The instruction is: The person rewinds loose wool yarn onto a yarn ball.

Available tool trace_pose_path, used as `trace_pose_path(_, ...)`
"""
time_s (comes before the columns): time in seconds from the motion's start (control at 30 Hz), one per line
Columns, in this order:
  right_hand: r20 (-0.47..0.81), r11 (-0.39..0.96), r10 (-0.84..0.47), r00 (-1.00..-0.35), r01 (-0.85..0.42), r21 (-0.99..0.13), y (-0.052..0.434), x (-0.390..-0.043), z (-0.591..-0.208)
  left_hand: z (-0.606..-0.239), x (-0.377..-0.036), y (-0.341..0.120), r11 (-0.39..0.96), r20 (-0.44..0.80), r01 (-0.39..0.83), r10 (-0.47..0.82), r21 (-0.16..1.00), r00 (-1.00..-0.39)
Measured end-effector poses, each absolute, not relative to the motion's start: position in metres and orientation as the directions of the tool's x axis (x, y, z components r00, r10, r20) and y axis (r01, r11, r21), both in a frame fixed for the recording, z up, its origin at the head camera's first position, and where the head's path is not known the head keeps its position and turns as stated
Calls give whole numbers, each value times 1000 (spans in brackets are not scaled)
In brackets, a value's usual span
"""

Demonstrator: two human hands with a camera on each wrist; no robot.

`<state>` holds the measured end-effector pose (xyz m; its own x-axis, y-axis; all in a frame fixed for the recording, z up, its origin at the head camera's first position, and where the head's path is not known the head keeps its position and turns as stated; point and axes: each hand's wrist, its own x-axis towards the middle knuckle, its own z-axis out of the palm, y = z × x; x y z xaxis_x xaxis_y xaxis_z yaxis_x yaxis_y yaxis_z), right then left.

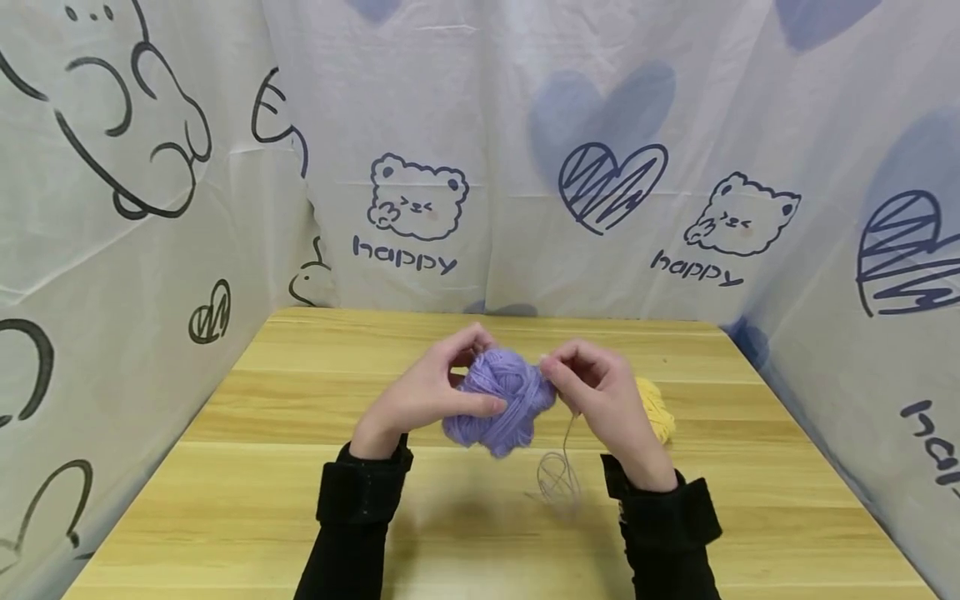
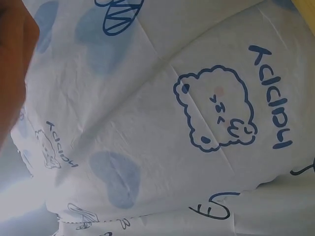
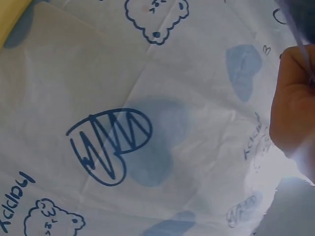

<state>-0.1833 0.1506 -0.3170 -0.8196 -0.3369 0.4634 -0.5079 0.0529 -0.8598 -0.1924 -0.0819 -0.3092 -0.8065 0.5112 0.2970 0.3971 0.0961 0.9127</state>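
A ball of purple yarn (image 1: 501,400) is held up over the wooden table in the head view. My left hand (image 1: 435,387) grips it from the left, thumb across its front and fingers behind. At the ball's right edge, my right hand (image 1: 603,396) pinches the yarn between thumb and fingertips. A loose strand (image 1: 558,477) dangles in loops below the right hand. In the left wrist view only part of the left hand (image 2: 15,69) shows. The right wrist view has the right hand (image 3: 295,108) at its edge, with a purple strand (image 3: 294,29) beside it.
A ball of yellow yarn (image 1: 656,410) lies on the table just behind the right hand and is partly hidden by it. The wooden table (image 1: 300,483) reaches back to a white printed curtain (image 1: 510,208), which also encloses both sides.
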Motion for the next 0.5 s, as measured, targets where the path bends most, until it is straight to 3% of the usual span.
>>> trace_pose_path(0.23, 523, 35, -465, -714, -606, -795, 146, -175, -314, -309, -197, -81, 59, 285, 306, 234, 950, -930)
trace_pose_path(0.5, 422, 99, -627, -655, -604, -791, 144, -177, -317, -310, -199, -80, -60, 284, 279, 111, 958, -952)
